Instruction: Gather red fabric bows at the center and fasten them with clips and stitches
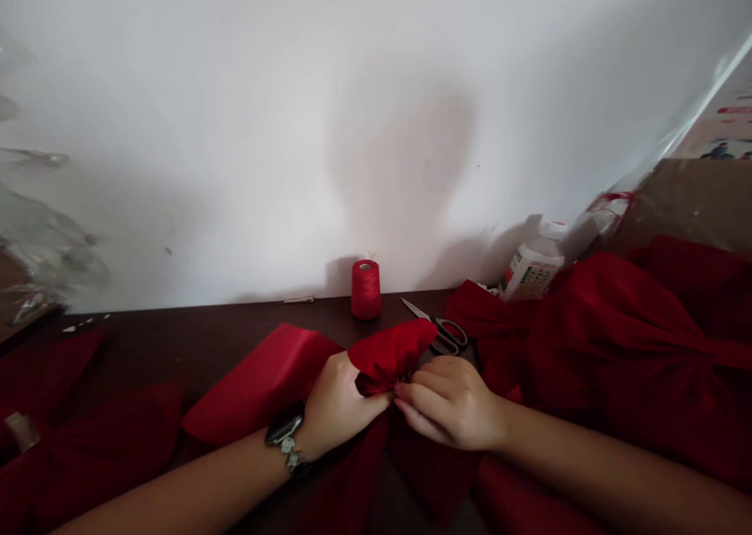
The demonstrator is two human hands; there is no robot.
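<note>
Gathered into folds at its middle, a red fabric bow (391,353) is gripped by my left hand (336,406), which wears a dark watch and a bracelet. One flat wing of the red cloth (264,386) spreads out to the left. My right hand (450,402) is closed, its fingertips pinched together against the gathers. Tiny light specks show there, but what the fingers pinch is too small to make out. Just beyond the hands lie scissors (450,335) with grey-black handles, and a cone of red thread (366,292) stands upright by the wall.
Large red fabric bows (634,339) pile up on the right, with more red cloth (111,441) at the left. A white-capped bottle (534,265) leans behind the right pile. Clear plastic (41,229) hangs at the left edge. A white wall (235,128) closes off the dark table (223,327).
</note>
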